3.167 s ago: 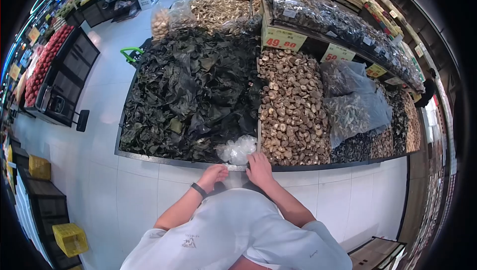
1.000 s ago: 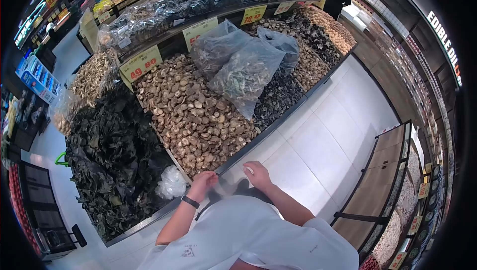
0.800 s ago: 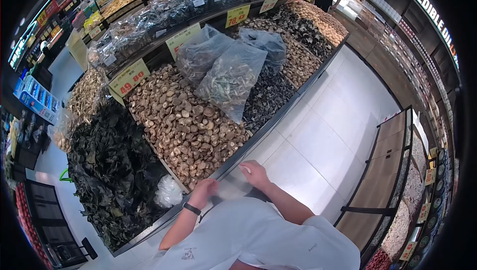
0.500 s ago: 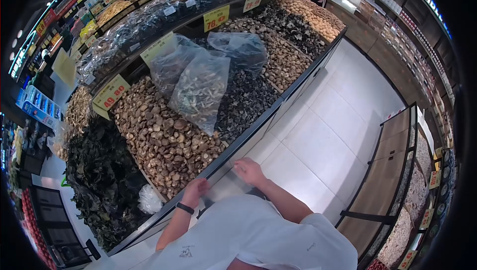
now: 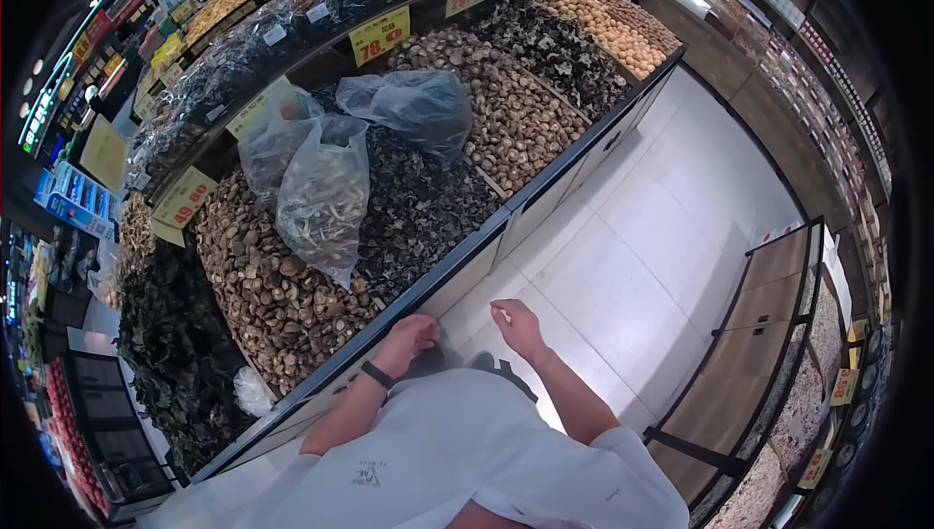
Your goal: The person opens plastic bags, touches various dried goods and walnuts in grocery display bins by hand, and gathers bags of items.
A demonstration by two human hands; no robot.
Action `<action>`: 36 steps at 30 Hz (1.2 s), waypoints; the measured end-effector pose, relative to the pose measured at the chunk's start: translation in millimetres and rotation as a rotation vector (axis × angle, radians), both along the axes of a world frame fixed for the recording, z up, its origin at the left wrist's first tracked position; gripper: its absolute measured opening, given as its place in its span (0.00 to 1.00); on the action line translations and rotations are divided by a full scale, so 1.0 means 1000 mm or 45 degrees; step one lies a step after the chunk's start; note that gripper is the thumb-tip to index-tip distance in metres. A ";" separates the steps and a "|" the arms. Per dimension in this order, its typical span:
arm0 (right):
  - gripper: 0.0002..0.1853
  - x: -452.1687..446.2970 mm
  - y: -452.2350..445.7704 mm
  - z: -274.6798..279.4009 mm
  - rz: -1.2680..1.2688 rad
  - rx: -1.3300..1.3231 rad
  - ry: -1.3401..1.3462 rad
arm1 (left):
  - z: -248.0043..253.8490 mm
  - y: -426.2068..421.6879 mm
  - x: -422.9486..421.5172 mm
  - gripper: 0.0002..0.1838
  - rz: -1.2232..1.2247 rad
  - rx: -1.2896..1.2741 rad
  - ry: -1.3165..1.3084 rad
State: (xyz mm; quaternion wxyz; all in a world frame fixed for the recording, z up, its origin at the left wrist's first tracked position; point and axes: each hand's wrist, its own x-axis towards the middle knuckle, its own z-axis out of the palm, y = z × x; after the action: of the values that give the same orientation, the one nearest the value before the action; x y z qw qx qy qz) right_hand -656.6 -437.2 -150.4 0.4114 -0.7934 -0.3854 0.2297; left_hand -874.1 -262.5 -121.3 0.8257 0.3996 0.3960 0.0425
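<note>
I have turned along the worktop (image 5: 440,274), so my right hand (image 5: 518,327), loosely half open with nothing visible in it, has left the small clear bag (image 5: 253,393), now left of the mushrooms (image 5: 292,320). My left hand (image 5: 413,339) curls, right of the mushrooms; whether it is closed, I cannot tell.

- Grocery shop, pretty obviously
- mushrooms (image 5: 282,300) heaped loose in big piles
- price signs (image 5: 379,36) right behind them
- bagged goods (image 5: 238,70) lined up further back
- stocked shelves (image 5: 832,106) along the aisle (image 5: 623,247)
</note>
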 end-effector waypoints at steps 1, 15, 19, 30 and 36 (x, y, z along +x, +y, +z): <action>0.12 0.003 0.002 -0.001 -0.016 0.003 0.009 | -0.001 0.003 0.005 0.09 -0.008 0.004 0.010; 0.13 0.127 0.093 0.039 -0.022 0.107 -0.167 | 0.007 0.081 0.125 0.09 -0.028 0.001 -0.108; 0.14 0.167 0.175 0.084 0.073 0.326 -0.430 | 0.013 0.102 0.127 0.09 -0.011 0.044 -0.093; 0.30 0.200 0.395 0.175 0.447 0.435 -0.946 | 0.018 0.097 0.104 0.11 0.511 0.101 0.004; 0.18 0.230 0.429 0.156 0.696 0.374 -0.905 | 0.007 0.052 0.124 0.10 0.798 0.058 0.029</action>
State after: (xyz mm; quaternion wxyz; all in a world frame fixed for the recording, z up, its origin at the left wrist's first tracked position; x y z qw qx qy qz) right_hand -426.1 -8.0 5.7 0.2863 -0.6256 -0.7256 -0.0130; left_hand -750.1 -210.0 -114.2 0.7587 0.2769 0.5079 0.2995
